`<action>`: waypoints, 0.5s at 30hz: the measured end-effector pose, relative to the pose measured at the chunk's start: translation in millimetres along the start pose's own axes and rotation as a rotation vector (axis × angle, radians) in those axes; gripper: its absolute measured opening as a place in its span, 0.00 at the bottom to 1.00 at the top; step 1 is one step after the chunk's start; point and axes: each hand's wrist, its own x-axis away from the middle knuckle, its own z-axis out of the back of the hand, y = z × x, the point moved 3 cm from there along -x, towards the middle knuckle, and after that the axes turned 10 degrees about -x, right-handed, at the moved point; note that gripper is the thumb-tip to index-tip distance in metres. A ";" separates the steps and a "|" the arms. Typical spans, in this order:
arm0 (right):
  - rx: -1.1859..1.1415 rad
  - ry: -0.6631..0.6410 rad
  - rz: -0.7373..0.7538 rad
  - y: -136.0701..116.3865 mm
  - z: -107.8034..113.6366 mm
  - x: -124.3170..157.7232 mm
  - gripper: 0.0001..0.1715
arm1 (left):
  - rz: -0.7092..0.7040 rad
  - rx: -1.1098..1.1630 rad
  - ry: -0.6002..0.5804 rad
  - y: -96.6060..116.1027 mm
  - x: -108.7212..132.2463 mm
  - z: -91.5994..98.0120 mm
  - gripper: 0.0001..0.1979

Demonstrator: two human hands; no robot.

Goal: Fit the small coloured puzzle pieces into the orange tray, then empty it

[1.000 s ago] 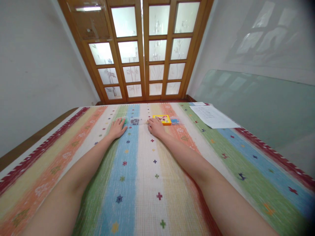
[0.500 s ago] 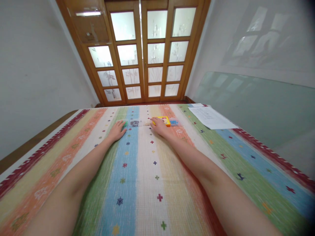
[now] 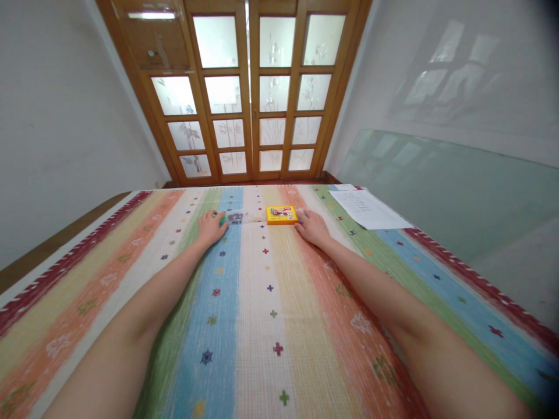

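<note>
Yellow printed box (image 3: 281,215) lies flat on bench (image 3: 253,349). Right hand (image 3: 313,227) over blue packet (image 3: 301,220), just right of box; left hand (image 3: 212,227) over green packet (image 3: 223,220), well left of box. Dark-filled clear packet (image 3: 235,217) also left of box. Both grips: can't tell.

Wooden doors (image 3: 255,137) beyond a striped tablecloth (image 3: 257,326)
The doors hold frosted panes (image 3: 275,93) with faint plant patterns; a brown panel (image 3: 163,55) at upper left carries a bright streak. White paper (image 3: 370,210) with faint lines of writing lies toward the cloth's far right, near a pale green panel (image 3: 437,189) against the right-hand wall (image 3: 519,110). The left-hand wall (image 3: 52,110) is greyish white.
</note>
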 end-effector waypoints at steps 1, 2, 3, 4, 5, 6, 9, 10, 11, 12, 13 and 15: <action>0.012 -0.009 0.006 1.2 -0.3 0.7 0.31 | 0.011 -0.016 -0.009 4.4 0.3 0.9 0.27; 0.024 -0.016 0.009 1.6 -0.6 0.7 0.31 | 0.014 -0.028 -0.018 9.0 0.8 1.6 0.27; 0.036 -0.021 0.008 1.2 -1.1 0.4 0.31 | 0.011 -0.037 -0.026 13.6 1.5 1.9 0.27; 0.048 -0.024 0.002 0.1 -1.7 -0.3 0.32 | 0.005 -0.043 -0.034 17.9 2.5 2.0 0.27; 0.060 -0.023 -0.007 -1.5 -2.4 -1.1 0.32 | -0.001 -0.049 -0.041 21.9 3.7 1.8 0.28; 0.072 -0.020 -0.017 -3.5 -3.4 -2.0 0.33 | -0.006 -0.056 -0.045 25.1 5.0 1.3 0.28; 0.108 -0.003 -0.048 -9.7 -6.8 -4.9 0.32 | -0.023 -0.089 -0.071 29.6 8.1 -1.9 0.31; 0.118 0.003 -0.054 -11.4 -7.8 -6.0 0.32 | -0.034 -0.099 -0.088 29.4 8.4 -3.6 0.32; 0.126 0.008 -0.058 -12.7 -8.7 -7.2 0.31 | -0.047 -0.104 -0.108 28.5 8.3 -5.4 0.33; 0.132 0.013 -0.059 -13.6 -9.4 -8.4 0.30 | -0.062 -0.106 -0.128 27.1 7.8 -7.2 0.34; 0.135 0.014 -0.061 -14.3 -9.8 -9.6 0.29 | -0.078 -0.105 -0.147 25.5 6.9 -9.0 0.34; 0.136 0.011 -0.067 -14.9 -10.0 -11.9 0.29 | -0.105 -0.100 -0.176 22.3 4.7 -12.0 0.35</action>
